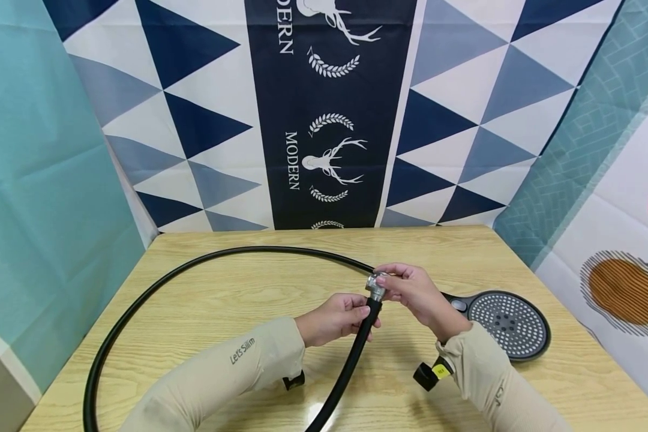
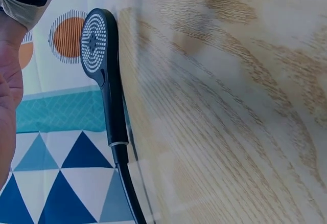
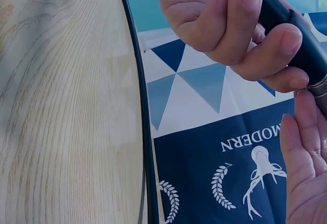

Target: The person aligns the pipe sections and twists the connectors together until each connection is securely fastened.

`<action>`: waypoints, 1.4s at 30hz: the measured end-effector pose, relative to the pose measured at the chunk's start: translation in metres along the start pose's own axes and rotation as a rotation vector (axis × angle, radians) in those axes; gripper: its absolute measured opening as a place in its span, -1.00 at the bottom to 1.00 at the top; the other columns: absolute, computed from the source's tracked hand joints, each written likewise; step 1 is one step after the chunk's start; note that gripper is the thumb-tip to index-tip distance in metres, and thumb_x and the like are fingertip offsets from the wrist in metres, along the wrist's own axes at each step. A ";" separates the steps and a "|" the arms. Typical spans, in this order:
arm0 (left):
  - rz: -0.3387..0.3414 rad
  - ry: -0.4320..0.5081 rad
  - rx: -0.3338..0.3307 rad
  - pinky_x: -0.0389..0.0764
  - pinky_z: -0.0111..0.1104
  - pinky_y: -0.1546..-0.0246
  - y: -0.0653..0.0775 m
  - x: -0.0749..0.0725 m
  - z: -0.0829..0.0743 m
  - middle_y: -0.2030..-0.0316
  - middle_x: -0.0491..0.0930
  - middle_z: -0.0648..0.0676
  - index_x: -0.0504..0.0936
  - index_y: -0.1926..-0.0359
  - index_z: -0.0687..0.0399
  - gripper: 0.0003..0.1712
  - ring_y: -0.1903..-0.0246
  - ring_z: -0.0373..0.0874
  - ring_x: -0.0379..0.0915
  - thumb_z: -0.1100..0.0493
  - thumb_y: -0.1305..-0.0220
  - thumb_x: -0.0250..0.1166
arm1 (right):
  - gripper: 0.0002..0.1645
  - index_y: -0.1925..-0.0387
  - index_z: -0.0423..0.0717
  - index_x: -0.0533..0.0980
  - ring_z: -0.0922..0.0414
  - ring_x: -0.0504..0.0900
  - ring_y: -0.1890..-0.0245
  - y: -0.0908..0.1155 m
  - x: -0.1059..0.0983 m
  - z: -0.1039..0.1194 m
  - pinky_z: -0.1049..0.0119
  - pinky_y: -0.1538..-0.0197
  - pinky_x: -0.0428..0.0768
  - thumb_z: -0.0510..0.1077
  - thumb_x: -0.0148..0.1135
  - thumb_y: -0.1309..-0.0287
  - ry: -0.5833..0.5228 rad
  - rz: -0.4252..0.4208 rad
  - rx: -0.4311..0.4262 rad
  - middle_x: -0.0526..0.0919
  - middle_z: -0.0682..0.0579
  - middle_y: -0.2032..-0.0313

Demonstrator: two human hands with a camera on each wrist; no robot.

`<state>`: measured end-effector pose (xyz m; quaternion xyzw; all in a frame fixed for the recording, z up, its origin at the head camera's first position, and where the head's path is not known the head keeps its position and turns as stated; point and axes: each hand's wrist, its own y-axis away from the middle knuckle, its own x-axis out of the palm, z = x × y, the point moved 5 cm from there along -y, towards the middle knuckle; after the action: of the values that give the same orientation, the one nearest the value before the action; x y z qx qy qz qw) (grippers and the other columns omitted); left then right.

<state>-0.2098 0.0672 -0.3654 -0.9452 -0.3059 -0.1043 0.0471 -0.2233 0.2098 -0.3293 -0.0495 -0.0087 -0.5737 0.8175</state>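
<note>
In the head view my left hand (image 1: 332, 318) grips a black shower hose (image 1: 347, 367) just below its end, thumb on top. A shiny metal fitting (image 1: 375, 288) sits at the hose's end, pinched between the thumb and fingers of my right hand (image 1: 417, 295). The right wrist view has the left fingers (image 3: 245, 35) curled round the black hose end (image 3: 305, 42), while the right fingertips touch near its metal collar (image 3: 319, 87). A black handheld shower head (image 1: 510, 327) lies face up on the table to the right, its handle partly hidden behind my right arm.
The hose loops widely over the left of the wooden table (image 1: 210, 312). In the left wrist view, it joins the shower head's handle (image 2: 115, 116). Small black devices (image 1: 425, 377) hang at both wrists. Patterned cloth (image 1: 329, 120) stands behind the table and along both sides.
</note>
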 end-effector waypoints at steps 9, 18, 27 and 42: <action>-0.052 -0.020 0.025 0.59 -0.20 0.13 0.000 -0.001 0.002 0.30 0.52 0.19 0.33 0.11 0.55 -0.81 0.48 -0.26 0.50 0.41 -0.47 -0.13 | -0.82 0.21 -0.05 0.57 0.24 0.66 0.38 -0.001 0.002 -0.002 0.35 0.18 0.61 -0.32 0.09 -0.28 0.005 0.004 -0.003 0.66 0.10 0.36; -0.097 -0.038 0.053 0.54 0.01 0.06 0.000 -0.004 0.003 0.28 0.52 0.26 0.33 0.10 0.64 -0.80 0.43 -0.29 0.51 0.44 -0.44 -0.10 | -0.82 0.12 -0.22 0.54 0.23 0.66 0.37 -0.002 0.002 -0.002 0.35 0.17 0.61 -0.32 0.09 -0.27 0.014 -0.011 0.009 0.65 0.09 0.34; 0.016 0.030 -0.002 0.54 -0.40 0.25 0.003 -0.004 0.004 0.26 0.58 -0.07 0.18 -0.19 0.68 -0.56 0.42 -0.27 0.52 0.30 -0.53 -0.19 | -0.81 0.12 -0.25 0.53 0.24 0.65 0.38 -0.003 0.004 -0.002 0.37 0.21 0.61 -0.33 0.08 -0.27 0.014 -0.008 0.008 0.65 0.09 0.36; -0.105 -0.050 -0.003 0.57 -0.40 0.29 0.001 -0.007 0.005 0.24 0.56 0.30 0.36 0.09 0.55 -0.80 0.51 -0.31 0.49 0.38 -0.46 -0.08 | -0.82 0.14 -0.19 0.55 0.24 0.63 0.34 -0.003 0.005 -0.002 0.36 0.17 0.60 -0.33 0.09 -0.26 0.041 -0.010 0.011 0.62 0.08 0.33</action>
<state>-0.2138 0.0635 -0.3715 -0.9302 -0.3560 -0.0833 0.0326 -0.2249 0.2037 -0.3307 -0.0329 0.0046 -0.5787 0.8148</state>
